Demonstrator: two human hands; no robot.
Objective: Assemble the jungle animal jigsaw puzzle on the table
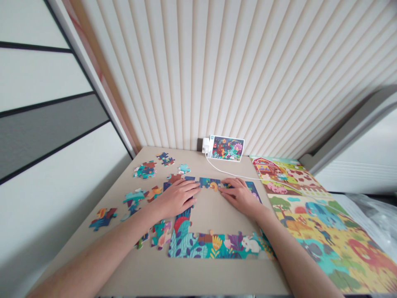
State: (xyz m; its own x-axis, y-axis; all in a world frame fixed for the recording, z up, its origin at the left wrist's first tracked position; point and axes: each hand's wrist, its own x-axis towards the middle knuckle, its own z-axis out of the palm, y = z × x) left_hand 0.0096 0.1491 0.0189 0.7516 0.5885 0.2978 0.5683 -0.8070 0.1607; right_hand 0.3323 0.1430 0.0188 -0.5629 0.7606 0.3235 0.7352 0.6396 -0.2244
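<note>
On the table (149, 273), a cabled phone (227, 148) stands beyond, farm-scene puzzle boards (310, 219) right. Left hand (178, 198) and right hand (238, 195) lie open, partly covering jigsaw pieces (210, 183).

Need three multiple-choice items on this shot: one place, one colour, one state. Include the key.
1. Where is the picture card?
A) on the floor
B) at the back edge of the table
C) on a chair

2. What colour is the cable?
A) white
B) black
C) red

3. What is the right hand doing?
A) raised clear of the table
B) gripping the cable
C) resting its fingers on puzzle pieces

Key:
1 B, the card stands by the wall.
2 A, the cable shows white across the table.
3 C, the fingertips lie on the pieces.
</note>
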